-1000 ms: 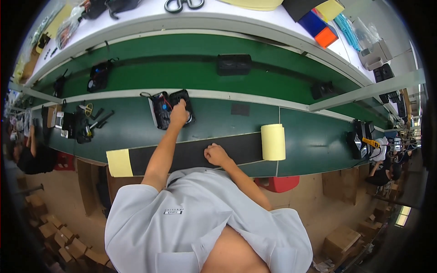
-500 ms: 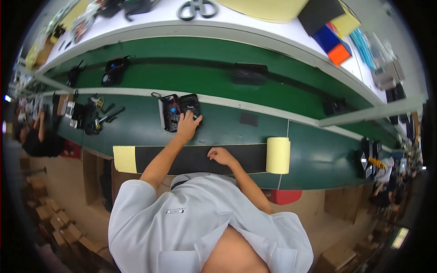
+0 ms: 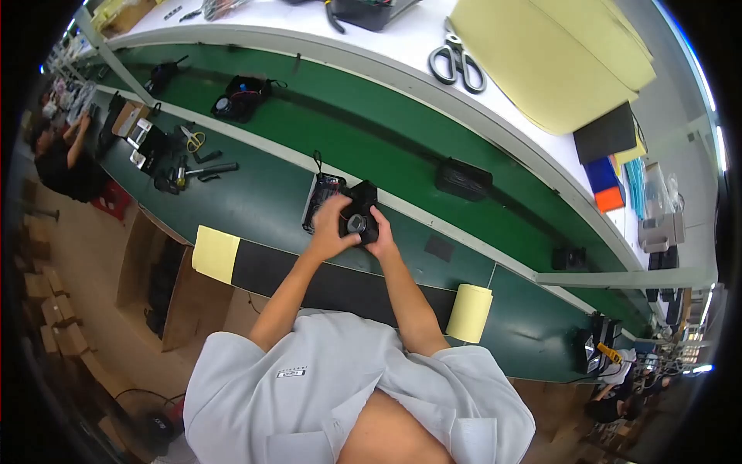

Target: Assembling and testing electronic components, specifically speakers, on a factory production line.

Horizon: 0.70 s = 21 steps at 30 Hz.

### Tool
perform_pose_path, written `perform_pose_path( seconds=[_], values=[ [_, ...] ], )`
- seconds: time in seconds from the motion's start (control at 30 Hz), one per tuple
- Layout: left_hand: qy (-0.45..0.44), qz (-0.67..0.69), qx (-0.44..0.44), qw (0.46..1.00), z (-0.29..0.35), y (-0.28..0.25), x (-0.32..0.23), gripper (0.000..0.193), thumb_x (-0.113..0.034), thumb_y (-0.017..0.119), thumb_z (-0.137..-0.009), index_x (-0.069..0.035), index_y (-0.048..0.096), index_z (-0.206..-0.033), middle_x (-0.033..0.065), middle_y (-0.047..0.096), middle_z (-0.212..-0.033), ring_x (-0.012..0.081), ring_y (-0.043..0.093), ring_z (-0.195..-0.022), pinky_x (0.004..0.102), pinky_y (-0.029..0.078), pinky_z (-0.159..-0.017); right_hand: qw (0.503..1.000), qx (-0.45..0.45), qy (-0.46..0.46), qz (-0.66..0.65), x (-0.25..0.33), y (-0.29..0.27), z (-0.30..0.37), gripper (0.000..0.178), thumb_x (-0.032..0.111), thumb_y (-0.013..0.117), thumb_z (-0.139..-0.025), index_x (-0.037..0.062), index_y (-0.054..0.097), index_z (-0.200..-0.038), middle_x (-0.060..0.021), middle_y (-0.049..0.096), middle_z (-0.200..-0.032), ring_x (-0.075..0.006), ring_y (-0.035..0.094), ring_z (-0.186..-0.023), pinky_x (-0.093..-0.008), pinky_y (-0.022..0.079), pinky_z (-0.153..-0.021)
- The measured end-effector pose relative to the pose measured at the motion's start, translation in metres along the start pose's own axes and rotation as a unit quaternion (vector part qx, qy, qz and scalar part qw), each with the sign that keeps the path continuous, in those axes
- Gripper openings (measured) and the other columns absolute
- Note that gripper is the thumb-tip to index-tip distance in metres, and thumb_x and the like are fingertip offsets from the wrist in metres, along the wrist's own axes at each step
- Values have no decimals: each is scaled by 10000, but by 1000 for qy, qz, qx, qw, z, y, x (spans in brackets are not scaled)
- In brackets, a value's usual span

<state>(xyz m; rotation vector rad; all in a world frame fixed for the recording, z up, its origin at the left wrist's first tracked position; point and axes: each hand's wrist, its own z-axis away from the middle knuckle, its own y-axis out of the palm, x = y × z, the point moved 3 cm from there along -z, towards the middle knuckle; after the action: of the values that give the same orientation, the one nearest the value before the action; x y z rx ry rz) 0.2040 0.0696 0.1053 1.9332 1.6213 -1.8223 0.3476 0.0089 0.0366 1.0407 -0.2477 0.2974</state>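
An opened black device casing lies on the green bench in two parts, joined or side by side; which I cannot tell. Its left half (image 3: 322,203) shows internal parts and a wrist loop at the top. The right half (image 3: 365,203), carrying a round speaker-like part, is tilted up between my hands. My left hand (image 3: 328,230) is on its left edge, thumb at the bottom and fingers slightly blurred. My right hand (image 3: 382,235) wraps its right edge. Below my hands runs a black strip (image 3: 340,290) with a yellow left end (image 3: 215,254) and a yellow roll (image 3: 469,312).
Scissors (image 3: 456,66) and yellow sheets (image 3: 553,62) lie on the white upper shelf. A small dark square (image 3: 439,247) sits on the bench to the right. Tools, including a hammer (image 3: 212,170), lie at left. A black box (image 3: 464,179) stands behind the rail. Another person (image 3: 66,158) sits far left.
My right hand has left the black strip and taken hold of the casing's right half, which is now raised and tilted. My left hand has shifted onto its left edge. The view has turned.
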Motion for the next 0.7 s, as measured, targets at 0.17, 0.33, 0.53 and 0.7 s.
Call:
perform_pose_path(
  seconds=[0.17,0.33,0.53,0.7],
  values=[
    [-409,91,-132,898,30,-28,69,673,-211,724,-789,-77,438,-1383,252,467,-1335,395,465,-1271,472,375,-1063,996,-76,-35,-29,10,30,2,351,402,618,-921,104,642,-1106,-76,700,-1044,-248,674,-936,-418,546,-869],
    [-338,188,-232,892,14,-37,43,549,-154,658,-845,-118,488,-1365,262,486,-1309,391,452,-1273,517,380,-1032,993,-84,-82,25,26,61,4,316,374,622,-929,110,637,-1101,-61,702,-1027,-228,681,-913,-409,551,-860],
    [-52,-216,-168,960,-29,-17,54,358,-29,645,-770,-140,707,-1105,115,570,-1252,336,506,-1215,439,412,-997,972,-59,-106,200,26,77,6,472,295,626,-933,98,485,-1338,-60,639,-1121,-182,648,-986,-361,549,-841],
    [-33,-78,-151,985,-33,1,84,125,7,630,-734,-84,709,-765,71,654,-1038,278,605,-1045,448,429,-983,927,-82,-136,339,40,88,10,729,255,663,-909,65,279,-1500,-127,582,-1211,-197,621,-1022,-323,520,-869]
  ],
)
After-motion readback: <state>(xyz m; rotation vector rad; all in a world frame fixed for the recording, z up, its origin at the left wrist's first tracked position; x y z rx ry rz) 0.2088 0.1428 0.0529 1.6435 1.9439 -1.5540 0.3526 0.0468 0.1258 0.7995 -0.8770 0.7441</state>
